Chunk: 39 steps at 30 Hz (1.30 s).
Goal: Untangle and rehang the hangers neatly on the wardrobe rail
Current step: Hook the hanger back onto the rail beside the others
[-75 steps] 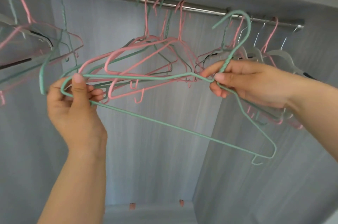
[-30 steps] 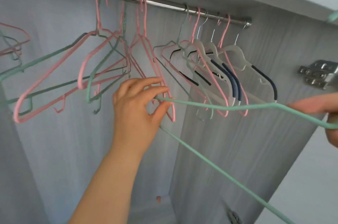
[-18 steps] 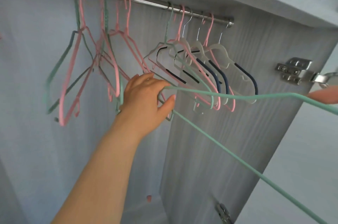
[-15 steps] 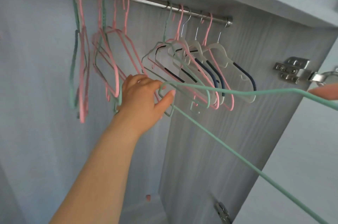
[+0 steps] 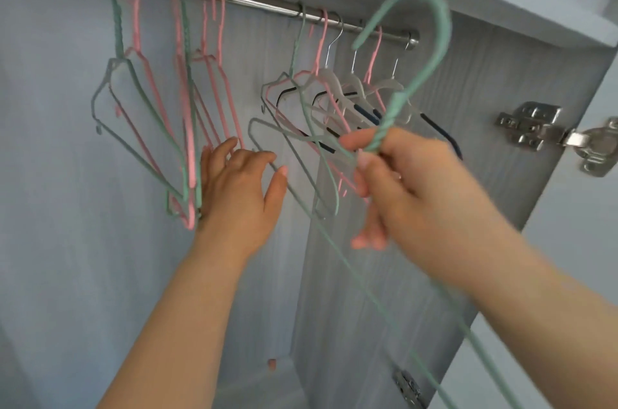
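Head view, only view available. Landmark: wardrobe rail (image 5: pixel 261 6), running along the top, its end at the side panel (image 5: pixel 501 81). Right hand (image 5: pixel 401 181): thumb and forefinger pinch the twisted neck of a green hanger (image 5: pixel 390 117). Its hook stands upright below and in front of the rail's end, open side to the left, not on the rail. Its long lower bar slants down and away from the rail, out of frame at the bottom right. Left hand (image 5: pixel 239 188): fingers spread and fairly straight, gripping nothing, below the bare stretch of rail. Its fingertips are just beside the lower ends of the pink and green wire bunch (image 5: pixel 187 127); contact cannot be confirmed. Nearer the rail's end hangs a second bunch (image 5: pixel 321 101), white hangers with dark grips mixed with pink and green wire. The held hanger's far shoulder appears to lie across the lower arms of this bunch. Door hinge (image 5: pixel 531 124) sits on the panel below the rail's end. Risks, judged: lifting the hook straight up could snag the crowded hooks at the rail's end. The far shoulder could catch in the second bunch and drag it. A two-finger pinch on a thin neck may let the hanger swivel. The bare stretch looks the safer target.
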### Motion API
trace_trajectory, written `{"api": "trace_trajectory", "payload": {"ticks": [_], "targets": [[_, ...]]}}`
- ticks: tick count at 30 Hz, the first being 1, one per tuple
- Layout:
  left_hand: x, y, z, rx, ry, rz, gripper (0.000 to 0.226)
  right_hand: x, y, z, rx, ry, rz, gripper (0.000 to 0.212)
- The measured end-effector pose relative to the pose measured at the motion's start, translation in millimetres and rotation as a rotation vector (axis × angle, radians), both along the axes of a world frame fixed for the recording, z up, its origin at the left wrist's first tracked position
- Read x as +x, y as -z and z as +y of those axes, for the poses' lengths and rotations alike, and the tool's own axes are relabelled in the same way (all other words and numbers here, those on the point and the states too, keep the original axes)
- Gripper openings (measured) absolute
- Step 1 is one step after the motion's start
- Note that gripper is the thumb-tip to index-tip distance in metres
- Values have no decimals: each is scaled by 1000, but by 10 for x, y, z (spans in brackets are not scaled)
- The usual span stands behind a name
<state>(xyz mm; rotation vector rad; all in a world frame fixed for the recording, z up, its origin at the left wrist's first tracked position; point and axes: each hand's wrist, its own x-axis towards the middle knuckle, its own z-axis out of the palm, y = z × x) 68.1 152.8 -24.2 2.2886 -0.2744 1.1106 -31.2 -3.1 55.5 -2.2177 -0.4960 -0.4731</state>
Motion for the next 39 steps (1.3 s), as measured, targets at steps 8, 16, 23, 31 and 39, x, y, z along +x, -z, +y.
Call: {"api": "trace_trajectory", "payload": {"ticks": [8, 16, 23, 31, 39], "targets": [[-78, -17, 128, -7, 10, -63, 49, 825, 3, 669, -19, 25, 81, 28], [-43, 45, 253, 6, -100, -134, 42, 1257, -192, 846, 193, -41, 292, 33], [-101, 8, 261, -39, -115, -80, 49, 1410, -460, 812, 145, -24, 451, 35], [-82, -1, 198, -25, -115, -89, 45, 1846, -766, 947, 325, -22, 456, 36], [-65, 0, 336, 22, -168, -113, 37, 2094, -738, 1055, 396, -42, 267, 17]]}}
